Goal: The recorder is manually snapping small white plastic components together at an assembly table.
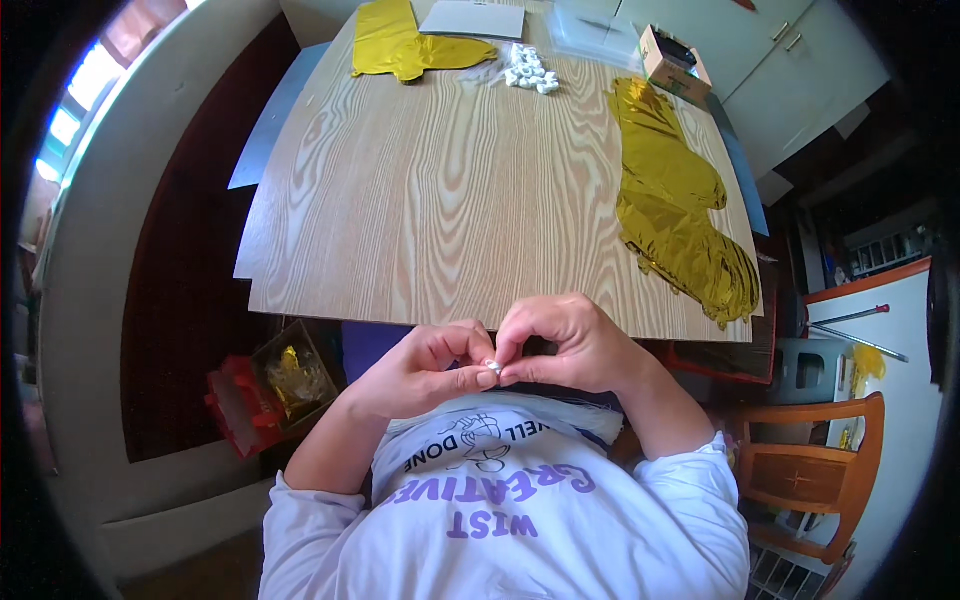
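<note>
Both hands meet in front of my chest, just off the table's near edge. My left hand (432, 366) pinches a small white piece (493, 368) between thumb and forefinger. From the other side, my right hand (566, 342) closes its thumb and fingertips on the same piece. Most of it is hidden by the fingers, so its kind cannot be made out. A pile of small white rolled pieces (530, 70) lies at the table's far side. Along the right edge stretches a flat gold foil balloon (670, 180), crinkled at its near end.
On the wood-grain table (440, 200), another gold foil balloon (385, 45) lies far left beside a white flat box (472, 18). A cardboard box (675, 65) stands far right. Below left is an open box (295, 375) holding gold foil; a wooden chair (810, 470) stands right.
</note>
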Demonstrator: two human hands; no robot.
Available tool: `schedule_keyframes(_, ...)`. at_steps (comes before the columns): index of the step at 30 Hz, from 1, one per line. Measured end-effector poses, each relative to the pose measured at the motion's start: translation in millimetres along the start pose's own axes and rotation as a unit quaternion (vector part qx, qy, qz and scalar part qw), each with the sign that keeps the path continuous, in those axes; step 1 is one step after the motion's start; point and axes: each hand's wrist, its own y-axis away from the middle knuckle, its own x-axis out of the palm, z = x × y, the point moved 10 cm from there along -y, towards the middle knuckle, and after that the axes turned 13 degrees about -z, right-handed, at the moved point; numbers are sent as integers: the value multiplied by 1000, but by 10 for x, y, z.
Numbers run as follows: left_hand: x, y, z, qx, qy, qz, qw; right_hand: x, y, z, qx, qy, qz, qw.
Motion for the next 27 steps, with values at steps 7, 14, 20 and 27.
schedule_keyframes(7,80,-93,73,-68,94,32,993,-45,46,43,60,-14,16,998)
schedule_keyframes(14,-14,-251,126,-95,87,4,992,-157,26,141,-7,37,-32,999)
schedule_keyframes(20,-172,-405,251,-124,255,-129,950,-353,-160,199,-138,172,-126,967)
schedule_keyframes(27,-566,-212,67,-20,279,-237,930,-1723,-1238,-1166,206,52,-216,953)
